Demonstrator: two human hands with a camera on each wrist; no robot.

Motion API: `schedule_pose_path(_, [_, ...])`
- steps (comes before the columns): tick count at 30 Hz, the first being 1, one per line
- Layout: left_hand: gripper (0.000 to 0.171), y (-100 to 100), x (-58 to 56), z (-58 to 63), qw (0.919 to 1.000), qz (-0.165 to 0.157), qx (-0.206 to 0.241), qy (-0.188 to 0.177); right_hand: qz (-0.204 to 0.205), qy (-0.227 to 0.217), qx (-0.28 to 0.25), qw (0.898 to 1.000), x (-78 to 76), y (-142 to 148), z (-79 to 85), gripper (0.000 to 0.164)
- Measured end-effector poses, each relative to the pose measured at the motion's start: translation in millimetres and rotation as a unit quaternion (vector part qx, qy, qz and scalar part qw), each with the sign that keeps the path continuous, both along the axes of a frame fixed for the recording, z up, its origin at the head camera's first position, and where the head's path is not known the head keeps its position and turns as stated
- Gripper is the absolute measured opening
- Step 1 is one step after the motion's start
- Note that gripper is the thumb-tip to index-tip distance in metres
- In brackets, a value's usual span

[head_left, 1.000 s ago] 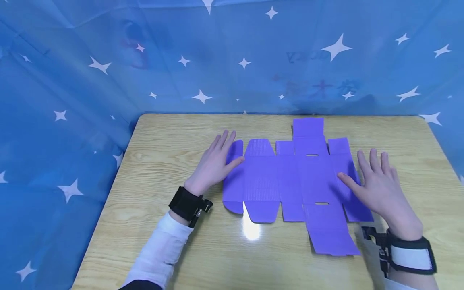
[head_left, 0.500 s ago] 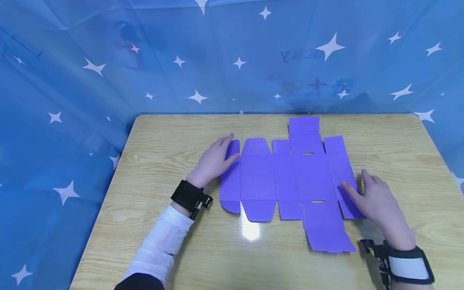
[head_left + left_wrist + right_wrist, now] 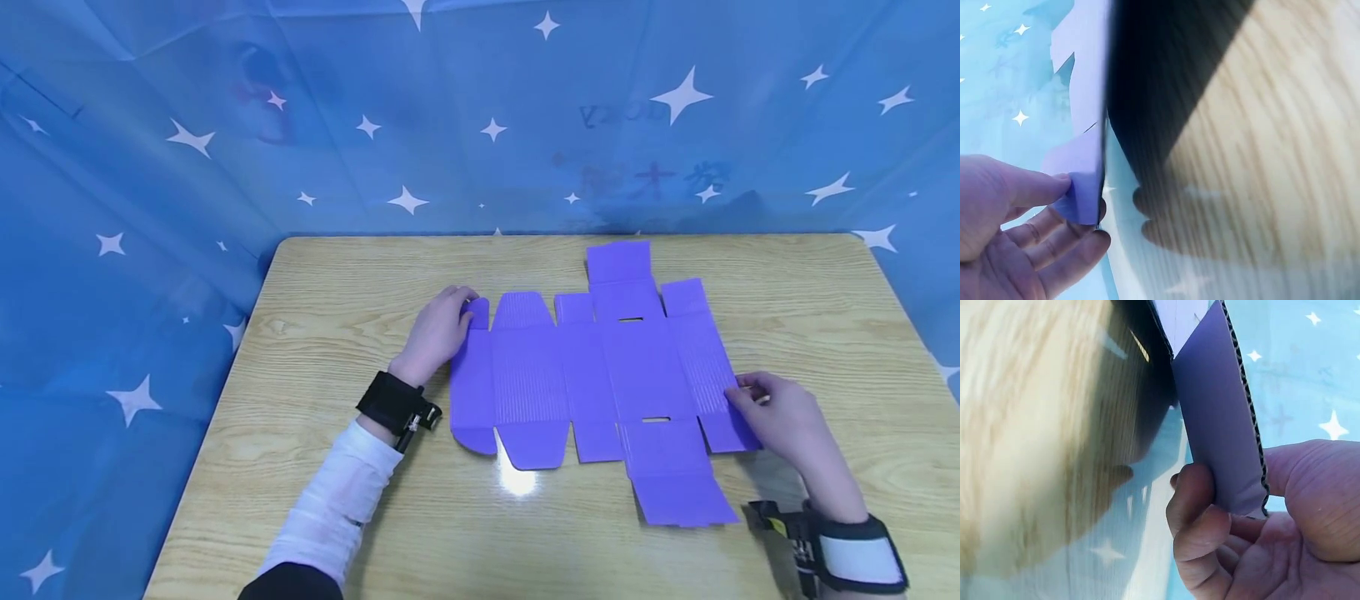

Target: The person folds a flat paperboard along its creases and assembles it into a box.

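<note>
Purple cardboard (image 3: 596, 375) spread over wooden table (image 3: 510, 546) — left hand (image 3: 437, 333) pinching ten-o'clock corner — right hand (image 3: 786, 417) gripping three-o'clock edge.

Left hand (image 3: 435, 333) and right hand (image 3: 791, 417) bare. Left side: wrinkled white sleeve (image 3: 330, 500), black fabric (image 3: 291, 583) at elbow end; wide black wrist strap (image 3: 388, 403), small black camera (image 3: 427, 414). Right side: black-edged wristband (image 3: 862, 560), whitish rectangular panel (image 3: 858, 562), black bracket (image 3: 802, 552), yellow-green mark (image 3: 778, 525).

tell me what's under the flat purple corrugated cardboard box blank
Beneath the blank's ends: light wood-grain table, plus fingers of the left hand and right hand. What its middle covers cannot be seen.
</note>
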State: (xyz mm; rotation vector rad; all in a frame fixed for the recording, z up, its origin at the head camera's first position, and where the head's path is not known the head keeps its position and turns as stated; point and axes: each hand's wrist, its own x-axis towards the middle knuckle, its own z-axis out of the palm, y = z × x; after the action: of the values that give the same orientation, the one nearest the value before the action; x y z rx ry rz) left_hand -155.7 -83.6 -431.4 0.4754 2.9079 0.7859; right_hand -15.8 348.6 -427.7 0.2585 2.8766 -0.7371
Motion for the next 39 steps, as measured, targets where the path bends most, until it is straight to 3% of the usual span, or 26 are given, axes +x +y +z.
schedule_pose_path(5, [0.027,-10,2.8,0.1,0.9994,-0.003,0.033,-0.014,0.027,0.01,0.002,1.0,-11.3,2,2.4,0.036])
schedule_pose_path(11, [0.027,-27,12.3,1.6,0.9967,-0.004,0.066,-0.048,0.085,0.012,0.014,0.996,-46.4,1,13.2,0.031])
schedule_pose_path(21, [0.03,-55,48.0,-0.6,0.9954,0.029,0.084,-0.035,0.184,-0.048,0.063,0.98,-123.2,-26,37.7,0.032])
schedule_pose_path(29, [0.026,-62,78.2,0.8,0.9925,0.047,0.096,-0.059,0.237,-0.038,0.1,0.966,-169.9,-52,33.1,0.03])
schedule_pose_path(34, [0.027,-65,84.7,1.9,0.993,0.045,0.097,-0.051,0.227,-0.046,0.091,0.968,-180.1,-59,30.4,0.036])
schedule_pose_path(39, [0.034,-68,74.2,8.2,0.994,0.039,0.095,-0.039,0.195,-0.035,0.058,0.978,-166.5,-53,37.0,0.048])
